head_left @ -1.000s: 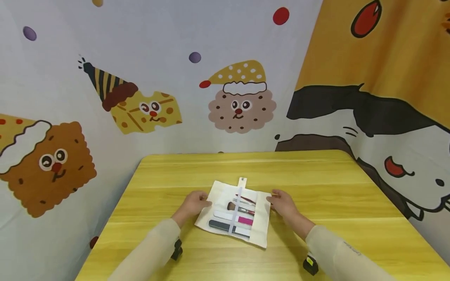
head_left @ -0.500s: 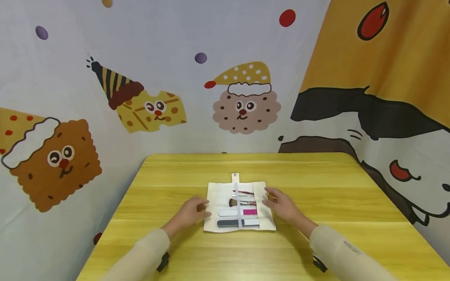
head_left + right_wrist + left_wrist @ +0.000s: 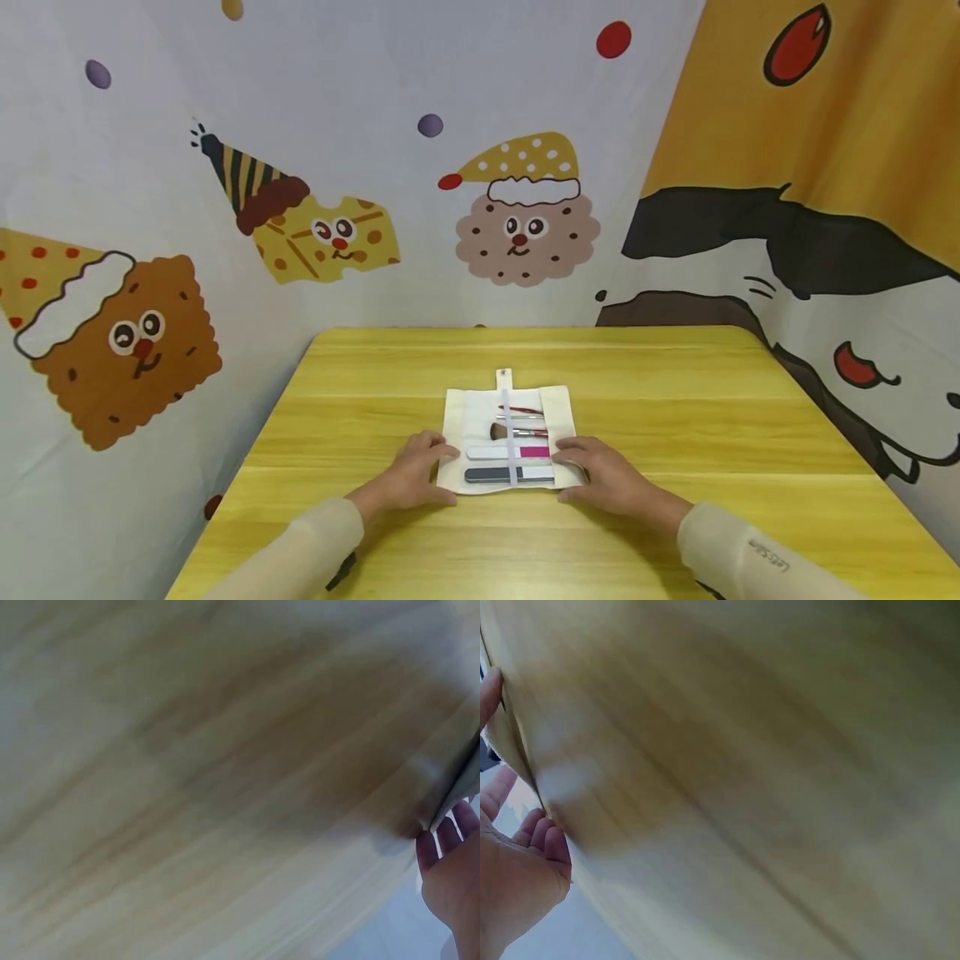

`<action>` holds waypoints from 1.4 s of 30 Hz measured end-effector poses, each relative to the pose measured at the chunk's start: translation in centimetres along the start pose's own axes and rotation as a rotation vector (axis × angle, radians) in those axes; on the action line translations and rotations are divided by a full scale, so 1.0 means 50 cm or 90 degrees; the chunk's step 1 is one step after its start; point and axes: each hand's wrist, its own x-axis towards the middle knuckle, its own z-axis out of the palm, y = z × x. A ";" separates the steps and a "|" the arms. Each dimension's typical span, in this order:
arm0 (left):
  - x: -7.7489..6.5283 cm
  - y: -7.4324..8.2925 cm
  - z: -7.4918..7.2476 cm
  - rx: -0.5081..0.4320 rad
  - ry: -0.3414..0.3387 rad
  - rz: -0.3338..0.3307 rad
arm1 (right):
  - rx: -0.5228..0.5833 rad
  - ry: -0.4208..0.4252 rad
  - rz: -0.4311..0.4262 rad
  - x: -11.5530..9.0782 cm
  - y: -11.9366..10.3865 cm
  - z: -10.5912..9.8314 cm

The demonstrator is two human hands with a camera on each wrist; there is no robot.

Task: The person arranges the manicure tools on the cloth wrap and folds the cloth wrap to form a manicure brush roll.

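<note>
A cream fabric roll-up brush case (image 3: 452, 479) lies unfolded and flat on the wooden table. A pale strap crosses it, over a thin red-handled brush (image 3: 525, 409), a fluffy make-up brush (image 3: 498, 432), a white and pink nail file (image 3: 534, 452) and a dark grey nail file (image 3: 491, 475). My left hand (image 3: 411, 473) touches the case's near left corner, thumb apart from the fingers. At the near right corner my right hand (image 3: 609, 477) rests its fingers on the side flap, with the thumb by the near edge. Both wrist views show fingers at the case's edge.
The yellow wood-grain table (image 3: 360, 367) has rounded far corners. Behind it hangs a cartoon-printed cloth (image 3: 337, 83), which also runs along the left and right sides. A snap tab (image 3: 503, 377) sticks out from the far edge of the case.
The case was tilted and held by its sides; it has been turned square and laid flat. Both hands let go of the sides and moved nearer, down to the near corners.
</note>
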 end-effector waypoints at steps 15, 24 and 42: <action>0.036 0.008 -0.014 -0.252 0.139 -0.062 | 0.206 0.091 0.154 0.064 0.003 -0.036; 0.112 -0.003 -0.012 -0.170 0.213 -0.198 | 0.162 0.130 0.389 0.126 0.012 -0.027; 0.124 0.009 -0.011 0.110 0.076 0.115 | -0.269 0.126 -0.057 0.107 0.022 -0.013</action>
